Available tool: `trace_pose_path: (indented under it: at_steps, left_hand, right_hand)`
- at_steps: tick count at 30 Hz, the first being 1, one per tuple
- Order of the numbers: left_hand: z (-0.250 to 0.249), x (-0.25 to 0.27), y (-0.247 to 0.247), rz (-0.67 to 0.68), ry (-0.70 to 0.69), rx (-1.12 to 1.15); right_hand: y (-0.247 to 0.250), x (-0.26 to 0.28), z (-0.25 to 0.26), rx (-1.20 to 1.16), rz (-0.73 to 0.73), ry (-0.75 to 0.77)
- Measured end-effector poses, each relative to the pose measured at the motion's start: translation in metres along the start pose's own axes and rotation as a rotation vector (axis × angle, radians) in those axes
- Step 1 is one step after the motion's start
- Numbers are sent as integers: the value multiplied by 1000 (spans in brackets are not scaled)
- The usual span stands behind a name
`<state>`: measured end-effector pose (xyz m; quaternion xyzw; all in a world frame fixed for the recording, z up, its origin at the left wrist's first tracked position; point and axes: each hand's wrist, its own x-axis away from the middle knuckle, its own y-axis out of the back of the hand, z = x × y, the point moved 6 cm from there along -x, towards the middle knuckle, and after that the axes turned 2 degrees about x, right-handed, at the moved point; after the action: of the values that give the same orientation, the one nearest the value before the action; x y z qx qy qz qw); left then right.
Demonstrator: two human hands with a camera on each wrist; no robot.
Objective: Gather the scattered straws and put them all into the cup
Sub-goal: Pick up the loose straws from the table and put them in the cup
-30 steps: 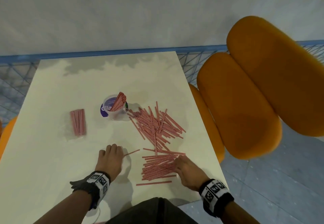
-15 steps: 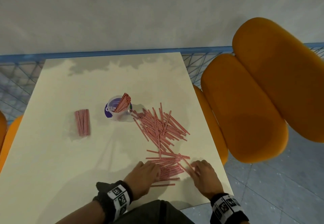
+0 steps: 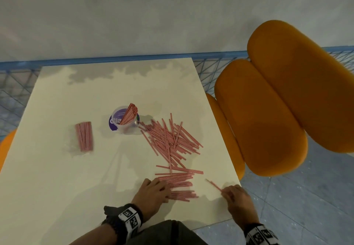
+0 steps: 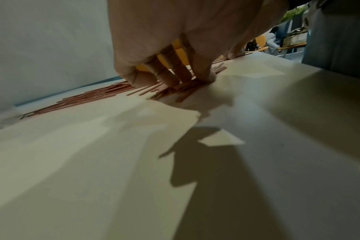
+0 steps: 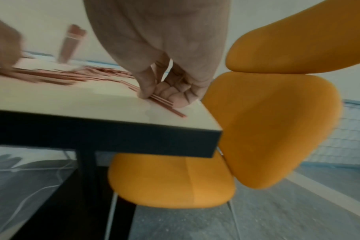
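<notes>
A clear cup (image 3: 124, 123) with a purple label stands mid-table, a bunch of red-striped straws leaning in it. Right of it lies a scattered pile of straws (image 3: 170, 139). A nearer heap of straws (image 3: 180, 184) lies crosswise by the front edge. My left hand (image 3: 153, 190) presses its straight fingers (image 4: 175, 76) onto the left ends of that heap. My right hand (image 3: 230, 195) is at the table's front right corner, where thumb and curled fingers pinch a few straws (image 5: 162, 101) lying flat on the top. Those straws (image 3: 213, 184) point back towards the heap.
A flat packet of straws (image 3: 84, 139) lies left of the cup. The cream table (image 3: 76, 187) ends just right of my right hand. Orange chairs (image 3: 268, 120) stand close on the right, and a blue wire fence (image 3: 11, 95) runs behind.
My left hand slid right onto the near heap's left ends. My right hand pulled away from the heap to the front right corner, taking a few straws along.
</notes>
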<state>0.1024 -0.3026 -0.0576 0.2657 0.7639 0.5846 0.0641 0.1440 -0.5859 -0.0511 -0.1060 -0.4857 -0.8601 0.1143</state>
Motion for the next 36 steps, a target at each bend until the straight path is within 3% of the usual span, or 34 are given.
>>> trace_pose_path:
  at_steps: [3,5,8,11,19,25,29,36]
  left_hand:
    - [-1,-1,7,-26,2,-7]
    - [-4,-3,14,-29,-4,-1]
    - [-6,-6,20,-35,-14,-19]
    - [-3,-6,18,-34,19,-14]
    - [9,-5,16,-107,140,57]
    - [30,7,20,-102,302,121]
    - [28,6,11,-18,280,47]
    - [18,-3,7,-18,234,-78]
  right_hand:
    - [22,-33,2,15,-65,-49]
    - [20,-57,28,42,-83,32]
    - [0,-77,74,82,21,196]
    - [-20,-70,97,186,144,319]
    - [-64,-36,136,252,239,544]
    - [-72,-25,141,379,332,538]
    - [-87,-23,162,383,309,581]
    - [-103,-10,180,753,431,624]
